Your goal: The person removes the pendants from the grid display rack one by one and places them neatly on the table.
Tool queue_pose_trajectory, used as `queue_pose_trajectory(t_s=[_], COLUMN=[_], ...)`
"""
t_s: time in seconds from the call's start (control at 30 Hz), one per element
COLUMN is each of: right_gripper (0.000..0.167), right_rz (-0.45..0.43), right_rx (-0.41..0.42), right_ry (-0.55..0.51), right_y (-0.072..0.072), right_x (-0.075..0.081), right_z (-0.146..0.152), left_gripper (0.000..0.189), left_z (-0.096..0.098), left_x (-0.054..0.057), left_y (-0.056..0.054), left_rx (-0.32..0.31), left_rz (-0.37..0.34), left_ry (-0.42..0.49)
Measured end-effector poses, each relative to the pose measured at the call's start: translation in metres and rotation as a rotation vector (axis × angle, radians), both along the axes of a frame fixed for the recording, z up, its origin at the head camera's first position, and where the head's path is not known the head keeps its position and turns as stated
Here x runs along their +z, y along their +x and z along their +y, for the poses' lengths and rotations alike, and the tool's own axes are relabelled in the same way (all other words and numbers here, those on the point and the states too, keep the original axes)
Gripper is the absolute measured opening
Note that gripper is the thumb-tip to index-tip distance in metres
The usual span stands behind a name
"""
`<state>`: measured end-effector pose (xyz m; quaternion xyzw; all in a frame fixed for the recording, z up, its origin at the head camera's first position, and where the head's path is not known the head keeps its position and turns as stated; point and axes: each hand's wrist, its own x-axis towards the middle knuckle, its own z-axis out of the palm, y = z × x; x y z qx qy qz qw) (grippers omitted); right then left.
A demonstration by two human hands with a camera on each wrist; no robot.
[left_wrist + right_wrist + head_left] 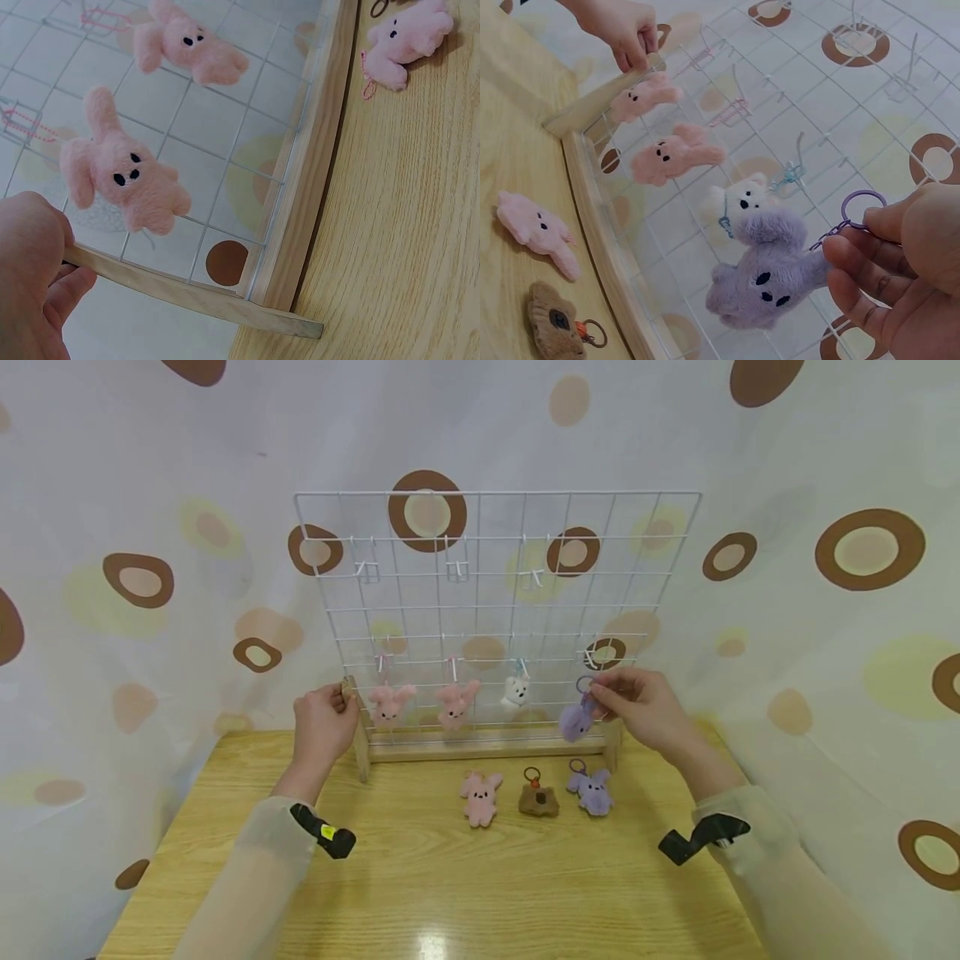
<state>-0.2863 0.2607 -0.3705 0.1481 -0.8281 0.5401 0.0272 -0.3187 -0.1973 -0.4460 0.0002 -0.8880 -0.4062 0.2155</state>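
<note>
My right hand [648, 706] pinches the purple ring [843, 206] of a purple plush keychain [761, 289] between thumb and fingers. The plush hangs in front of the white wire grid rack [420, 607], just below a hook [588, 657] at the lower right. At the rack's other end, my left hand [324, 722] grips the top of the wooden side post [187, 289]. Two pink bunny plush keychains, one near the left post [387, 703] and another beside it [455, 706], hang from lower hooks. A white bear keychain [516, 692] hangs to their right.
On the wooden table [420, 877] before the rack lie a pink plush keychain [480, 799], a brown one [539, 802] and a second purple one [592, 792]. Several hooks, such as one upper hook [457, 570], sit higher on the grid. A patterned cloth [810, 635] stands behind.
</note>
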Motion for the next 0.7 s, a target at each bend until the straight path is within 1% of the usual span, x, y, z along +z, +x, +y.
queue_pose_trajectory(t_s=[0.33, 0.7], right_gripper=[0.018, 0.017], right_rz=[-0.019, -0.062], right_rx=[0.053, 0.074], right_ry=[0.041, 0.020], right_y=[0.004, 0.010], right_x=[-0.022, -0.040], right_z=[-0.007, -0.018], left_gripper=[0.024, 0.024], left_z=[-0.002, -0.001], left_x=[-0.002, -0.001], left_y=[-0.002, -0.001], left_rx=[-0.008, -0.014], left_rz=[0.031, 0.037], left_ry=[-0.012, -0.005])
